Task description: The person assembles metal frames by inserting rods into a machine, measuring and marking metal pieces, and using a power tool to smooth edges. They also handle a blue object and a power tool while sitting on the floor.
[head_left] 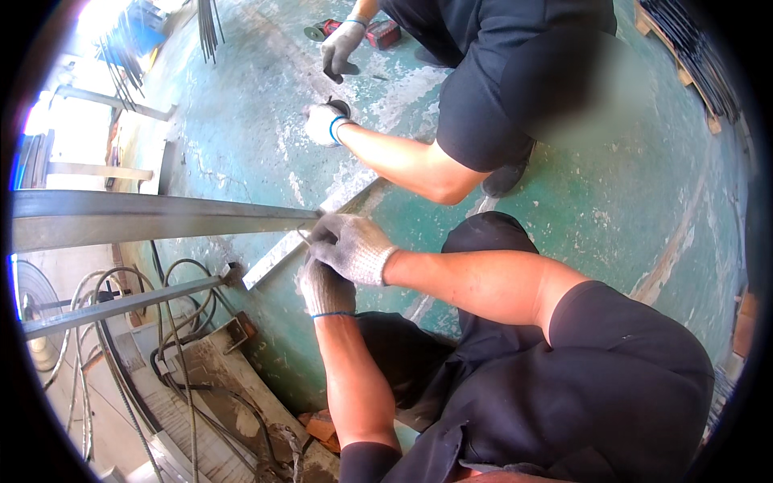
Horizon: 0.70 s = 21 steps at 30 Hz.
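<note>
My left hand (326,288) and my right hand (354,246), both in grey-and-white work gloves, meet at the end of a long square metal tube (177,216). The fingers of both are closed, the right above the left. A thin, pale sliver shows at the fingertips, too small to name. Below them a flat metal bar (278,256) lies slantwise on the floor. Across from me a crouching co-worker has one gloved hand (345,47) with fingers pointing down and another gloved hand (324,125) at a dark round object (339,106).
A red-and-black power tool (326,29) lies on the worn green floor (596,217). A second, thinner tube (121,306) juts in at left, above looped cables (181,354) and a dirty metal base. Dark rods (696,48) rest on a pallet at far right.
</note>
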Motion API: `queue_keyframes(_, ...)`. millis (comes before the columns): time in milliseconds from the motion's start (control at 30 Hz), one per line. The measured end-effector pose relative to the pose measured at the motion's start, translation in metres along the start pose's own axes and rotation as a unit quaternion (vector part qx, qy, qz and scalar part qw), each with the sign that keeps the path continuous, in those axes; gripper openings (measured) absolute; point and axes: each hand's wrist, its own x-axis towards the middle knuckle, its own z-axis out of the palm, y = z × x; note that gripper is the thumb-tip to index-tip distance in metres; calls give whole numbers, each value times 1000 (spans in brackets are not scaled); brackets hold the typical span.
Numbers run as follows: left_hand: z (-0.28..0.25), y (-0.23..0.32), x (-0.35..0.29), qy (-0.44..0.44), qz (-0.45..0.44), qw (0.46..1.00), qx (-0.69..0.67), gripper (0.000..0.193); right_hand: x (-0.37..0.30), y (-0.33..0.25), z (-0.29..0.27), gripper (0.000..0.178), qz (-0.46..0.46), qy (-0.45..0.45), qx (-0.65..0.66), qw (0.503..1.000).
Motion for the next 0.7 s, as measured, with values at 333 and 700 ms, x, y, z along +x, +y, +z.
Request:
queue_keyframes(333, 1, 1, 2, 26, 19, 999, -20, 31, 1, 1, 1, 24, 8, -1, -7, 1000)
queue_keyframes(700, 11, -6, 1, 27, 26, 999, 7, 29, 1, -3, -2, 24, 14, -7, -1, 1000)
